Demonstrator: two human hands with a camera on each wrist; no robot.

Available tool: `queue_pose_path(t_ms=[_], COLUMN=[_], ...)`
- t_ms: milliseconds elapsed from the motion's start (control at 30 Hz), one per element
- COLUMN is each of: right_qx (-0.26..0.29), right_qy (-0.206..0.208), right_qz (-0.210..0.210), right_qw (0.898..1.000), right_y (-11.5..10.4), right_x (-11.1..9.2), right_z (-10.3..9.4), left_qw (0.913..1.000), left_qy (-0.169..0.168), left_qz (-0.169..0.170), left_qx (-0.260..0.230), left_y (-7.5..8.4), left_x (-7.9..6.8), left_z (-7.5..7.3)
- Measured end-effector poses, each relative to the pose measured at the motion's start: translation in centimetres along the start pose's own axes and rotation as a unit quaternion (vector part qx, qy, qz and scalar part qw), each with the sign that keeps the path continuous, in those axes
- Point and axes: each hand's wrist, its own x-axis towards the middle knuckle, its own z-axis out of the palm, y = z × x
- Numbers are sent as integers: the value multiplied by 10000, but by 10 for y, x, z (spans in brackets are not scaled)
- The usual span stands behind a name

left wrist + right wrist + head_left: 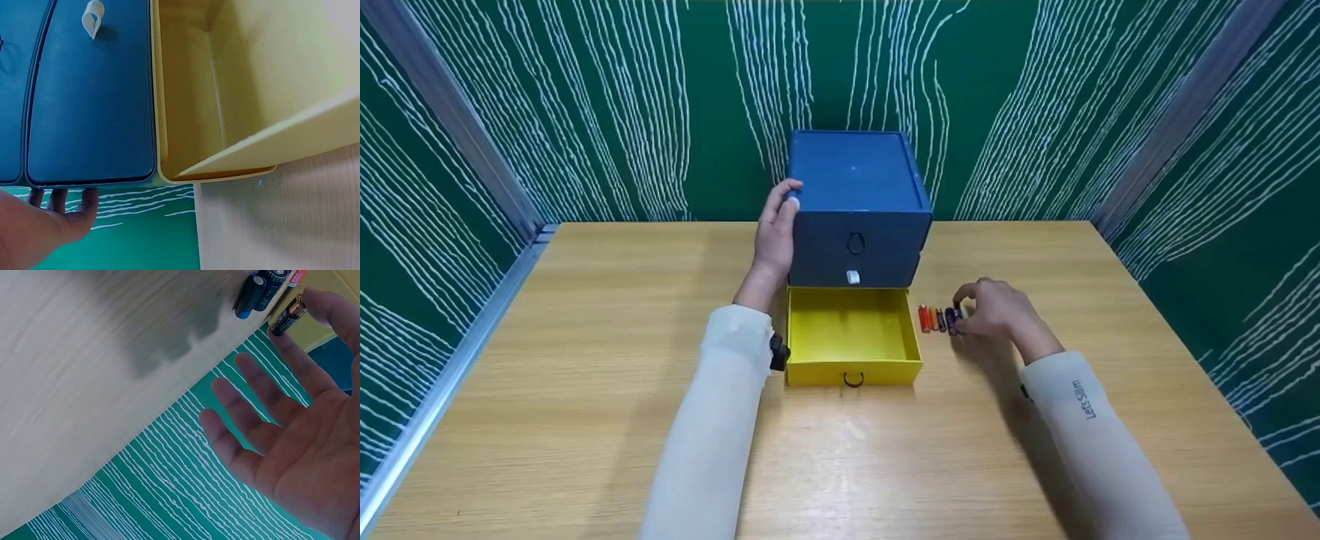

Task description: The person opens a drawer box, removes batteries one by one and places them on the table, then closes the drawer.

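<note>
My left hand [775, 238] rests against the left side of a blue drawer unit [855, 172], its fingertips [89, 198] touching the side wall. Below the blue drawers, a yellow drawer [853, 373] is pulled out toward me. Right of it, my right hand [997, 309] pinches a black-and-copper battery [288, 315] between thumb and index finger, holding it by its two ends. The other three fingers are spread. Several batteries, among them a red-orange one [925, 319], lie in a row on the table between the yellow drawer and this hand.
A wooden table [607, 360] carries everything. Green panels [720, 172] with white wavy lines stand behind it and at both sides, joined by metal posts. The blue drawers have a black ring pull [856, 243] and a white loop pull [853, 277].
</note>
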Motion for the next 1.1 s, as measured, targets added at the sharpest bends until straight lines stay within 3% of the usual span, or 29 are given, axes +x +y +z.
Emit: queue_pose_path(t_ms=[367, 667, 1100], right_qx=[94, 26, 36], right_qy=[-92, -104, -94], right_qz=[80, 123, 236], right_qw=[9999, 9999, 9997], right_y=[3, 8, 12], right_x=[-1, -2, 0], right_z=[2, 4, 6], left_qw=[9999, 9999, 9999], left_qy=[26, -14, -27], left_qz=[-25, 22, 19], left_qx=[-105, -145, -144], left_y=[-23, -3, 0], left_x=[17, 1, 0], left_z=[-1, 0, 0])
